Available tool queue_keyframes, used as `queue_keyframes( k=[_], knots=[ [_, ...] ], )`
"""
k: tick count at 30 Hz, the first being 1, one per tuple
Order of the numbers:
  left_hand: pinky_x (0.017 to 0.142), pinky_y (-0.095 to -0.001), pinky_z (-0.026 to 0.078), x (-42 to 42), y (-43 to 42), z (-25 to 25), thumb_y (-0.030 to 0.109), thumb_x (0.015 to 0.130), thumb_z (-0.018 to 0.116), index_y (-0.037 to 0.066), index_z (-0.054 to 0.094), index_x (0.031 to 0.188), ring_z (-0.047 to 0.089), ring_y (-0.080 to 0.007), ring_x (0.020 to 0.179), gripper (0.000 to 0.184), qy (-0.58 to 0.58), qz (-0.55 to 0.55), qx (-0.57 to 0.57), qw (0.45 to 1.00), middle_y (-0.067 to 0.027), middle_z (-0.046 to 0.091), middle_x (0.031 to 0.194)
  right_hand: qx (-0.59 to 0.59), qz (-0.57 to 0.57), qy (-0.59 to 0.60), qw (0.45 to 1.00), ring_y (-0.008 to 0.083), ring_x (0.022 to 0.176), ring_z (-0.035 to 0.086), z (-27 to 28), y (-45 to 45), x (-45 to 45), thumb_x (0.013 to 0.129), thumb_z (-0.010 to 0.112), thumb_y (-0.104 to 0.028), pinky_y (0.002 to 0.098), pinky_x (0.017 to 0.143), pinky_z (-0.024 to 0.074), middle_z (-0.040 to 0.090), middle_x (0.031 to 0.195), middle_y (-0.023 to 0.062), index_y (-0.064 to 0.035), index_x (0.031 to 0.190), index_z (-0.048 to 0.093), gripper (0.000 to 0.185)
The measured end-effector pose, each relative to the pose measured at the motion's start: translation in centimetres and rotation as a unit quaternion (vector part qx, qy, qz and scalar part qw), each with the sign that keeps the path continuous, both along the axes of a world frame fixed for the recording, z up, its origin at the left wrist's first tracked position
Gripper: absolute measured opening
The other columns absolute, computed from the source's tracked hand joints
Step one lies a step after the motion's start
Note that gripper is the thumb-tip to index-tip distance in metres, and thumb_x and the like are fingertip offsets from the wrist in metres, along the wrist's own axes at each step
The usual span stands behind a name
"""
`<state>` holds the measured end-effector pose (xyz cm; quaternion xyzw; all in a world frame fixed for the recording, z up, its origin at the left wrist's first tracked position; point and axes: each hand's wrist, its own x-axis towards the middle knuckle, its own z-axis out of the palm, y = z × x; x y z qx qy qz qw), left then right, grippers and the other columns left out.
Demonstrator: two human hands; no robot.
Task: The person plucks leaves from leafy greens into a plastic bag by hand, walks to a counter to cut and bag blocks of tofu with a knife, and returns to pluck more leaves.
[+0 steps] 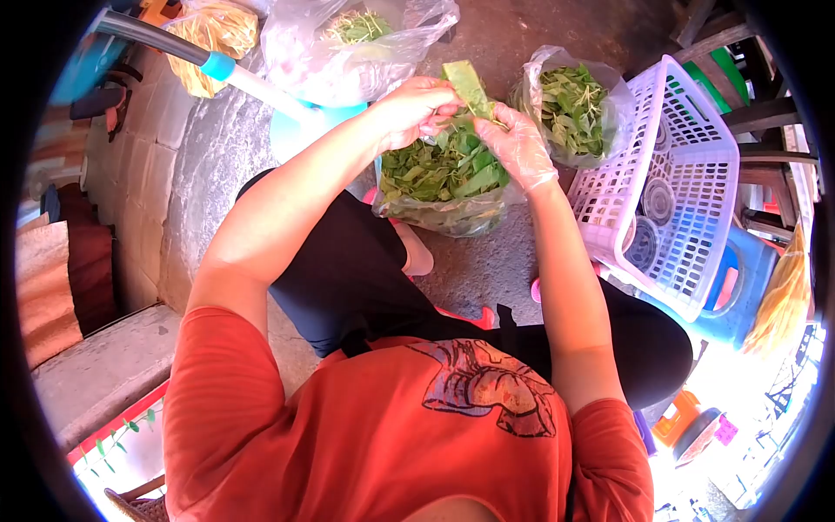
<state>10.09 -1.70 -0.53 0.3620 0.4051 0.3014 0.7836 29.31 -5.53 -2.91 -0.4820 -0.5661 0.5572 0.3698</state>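
A broad pale-green leaf (468,88) stands up between my two hands. My right hand (519,150), in a clear thin glove, pinches its lower end. The curled fingers of my left hand (419,111) are closed against the leaf's left side. Just below both hands sits an open clear plastic bag (452,219) filled with loose green leaves (435,174). To the right, a second clear bag (616,117) holds more leaves and thin stems (574,109). Another clear bag (304,52), with some greens (358,26) inside, lies at the upper left.
A white plastic basket (639,204) leans at the right, with round lids inside, beside a blue container (752,278). A white and blue pole (252,85) slants in from the upper left. Yellow strips (213,39) hang near it. My knees flank the leaf bag.
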Motion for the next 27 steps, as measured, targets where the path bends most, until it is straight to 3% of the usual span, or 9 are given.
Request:
queue_keyframes(
  k=[6, 12, 15, 19, 21, 23, 24, 25, 27],
  knots=[
    [0.047, -0.0204, 0.027, 1.6, -1.0, -0.2, 0.006, 0.086, 0.05, 0.004, 0.052, 0.085, 0.036, -0.0051, 0.052, 0.003, 0.054, 0.07, 0.091, 0.992, 0.0042, 0.042, 0.061, -0.006, -0.104, 0.044, 0.994, 0.0133, 0.087, 0.052, -1.5, 0.6, -1.1, 0.084, 0.054, -0.015, 0.0268, 0.079, 0.0422, 0.061, 0.097, 0.0083, 0.0031, 0.11, 0.058, 0.031],
    [0.048, -0.0216, 0.028, 2.7, -1.6, -1.8, 0.009, 0.087, 0.055, 0.003, 0.055, 0.089, 0.037, -0.0053, 0.052, 0.006, 0.118, 0.13, 0.216, 0.961, 0.0039, 0.044, 0.061, -0.148, -0.181, 0.284, 0.93, 0.0171, 0.085, 0.051, -0.8, -0.1, -3.6, 0.082, 0.052, -0.017, 0.0307, 0.079, 0.0407, 0.058, 0.09, 0.0087, 0.0006, 0.097, 0.059, 0.024],
    [0.047, -0.0216, 0.028, 2.3, -1.0, -1.2, 0.009, 0.087, 0.056, 0.003, 0.057, 0.088, 0.038, -0.0062, 0.051, 0.006, 0.084, 0.198, 0.203, 0.955, 0.0036, 0.045, 0.061, -0.141, -0.26, 0.219, 0.93, 0.0202, 0.083, 0.049, -3.0, 0.7, -3.0, 0.08, 0.05, -0.018, 0.0343, 0.081, 0.0386, 0.056, 0.085, 0.0088, -0.0014, 0.09, 0.058, 0.021],
    [0.048, -0.0233, 0.034, -1.2, 2.9, 1.1, 0.007, 0.086, 0.055, 0.001, 0.054, 0.091, 0.044, -0.0123, 0.052, 0.007, 0.026, 0.286, 0.176, 0.942, -0.0019, 0.048, 0.062, -0.17, -0.279, 0.126, 0.937, 0.0259, 0.099, 0.049, -3.1, 1.4, 0.2, 0.078, 0.049, -0.025, 0.0417, 0.089, 0.0355, 0.057, 0.098, 0.0157, -0.0046, 0.09, 0.06, 0.026],
    [0.046, -0.0255, 0.035, -3.7, 6.2, 1.4, 0.008, 0.084, 0.054, -0.002, 0.056, 0.091, 0.046, -0.0133, 0.054, 0.011, -0.018, 0.352, 0.109, 0.929, -0.0068, 0.051, 0.065, -0.167, -0.237, 0.116, 0.95, 0.0278, 0.109, 0.04, -3.0, 2.6, 2.5, 0.077, 0.055, -0.031, 0.0477, 0.099, 0.0267, 0.051, 0.113, 0.0154, -0.0107, 0.085, 0.06, 0.022],
    [0.056, -0.0324, 0.044, -7.3, 11.0, 0.1, 0.01, 0.083, 0.056, -0.004, 0.057, 0.098, 0.055, -0.02, 0.068, 0.02, -0.019, 0.409, 0.025, 0.912, -0.0143, 0.058, 0.077, -0.129, -0.243, 0.027, 0.961, 0.0235, 0.093, 0.051, -1.7, 3.8, 5.5, 0.076, 0.058, -0.032, 0.0402, 0.085, 0.041, 0.056, 0.102, 0.0121, -0.0111, 0.087, 0.062, 0.024],
    [0.06, -0.0332, 0.046, -10.9, 15.1, -2.5, 0.01, 0.085, 0.055, -0.002, 0.054, 0.094, 0.055, -0.0205, 0.072, 0.015, -0.018, 0.423, 0.017, 0.906, -0.0121, 0.056, 0.078, -0.115, -0.263, 0.128, 0.949, 0.0201, 0.078, 0.056, -0.6, 4.1, 6.2, 0.076, 0.058, -0.028, 0.0339, 0.071, 0.0465, 0.058, 0.091, 0.0086, -0.0089, 0.088, 0.061, 0.023],
    [0.065, -0.0339, 0.048, -14.3, 18.7, -5.2, 0.01, 0.087, 0.054, 0.001, 0.051, 0.091, 0.054, -0.021, 0.075, 0.011, -0.018, 0.436, 0.011, 0.9, -0.0098, 0.054, 0.079, -0.091, -0.297, 0.121, 0.943, 0.0188, 0.073, 0.057, -0.9, 5.5, 7.8, 0.078, 0.057, -0.026, 0.0304, 0.065, 0.0476, 0.059, 0.084, 0.0071, -0.0061, 0.089, 0.061, 0.023],
    [0.069, -0.0364, 0.049, -17.0, 22.4, -7.0, 0.012, 0.086, 0.056, 0.001, 0.053, 0.093, 0.055, -0.0222, 0.078, 0.013, 0.075, 0.428, 0.064, 0.898, -0.0105, 0.055, 0.083, 0.041, -0.278, -0.018, 0.96, 0.0194, 0.076, 0.058, 1.5, 6.3, 9.6, 0.08, 0.056, -0.023, 0.0307, 0.068, 0.0468, 0.06, 0.085, 0.0072, -0.0051, 0.092, 0.061, 0.023]
  ],
)
